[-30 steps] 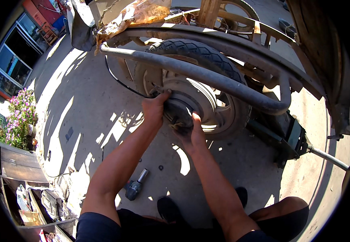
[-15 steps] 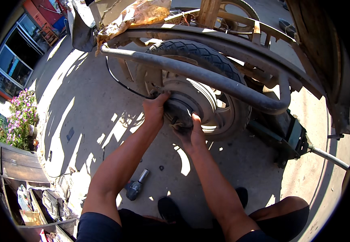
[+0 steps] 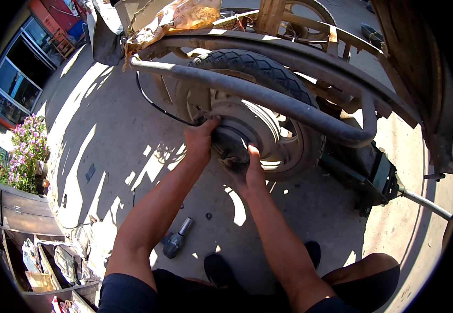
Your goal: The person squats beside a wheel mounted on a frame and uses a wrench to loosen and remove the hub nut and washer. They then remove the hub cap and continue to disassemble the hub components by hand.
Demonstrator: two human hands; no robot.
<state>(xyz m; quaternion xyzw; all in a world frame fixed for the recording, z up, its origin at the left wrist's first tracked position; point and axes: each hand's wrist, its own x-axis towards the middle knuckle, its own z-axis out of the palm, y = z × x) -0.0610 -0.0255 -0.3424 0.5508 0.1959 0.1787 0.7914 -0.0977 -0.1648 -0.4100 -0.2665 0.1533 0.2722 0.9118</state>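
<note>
A wheel with a black treaded tyre (image 3: 257, 63) and a pale spoked rim sits under a rusty metal frame. At its centre is a dark round brake drum cover (image 3: 230, 140), with a bolt end sticking out low on it. My left hand (image 3: 202, 136) grips the cover's upper left edge, next to a black cable (image 3: 156, 108) that runs up to the frame. My right hand (image 3: 248, 171) holds its lower right edge, thumb on the face and fingers curled beneath. The undersides of both hands' fingers are partly hidden.
A grey bent tube (image 3: 257, 99) crosses just above the wheel. At right stands a dark green jack (image 3: 372, 175) with a long handle. An impact wrench (image 3: 177, 239) and a small dark ring (image 3: 208, 216) lie on the ground. A compartmented box (image 3: 25, 208) is at lower left.
Almost nothing differs. Both hands keep their hold on the brake drum cover, with only a very slight shift of the view.
</note>
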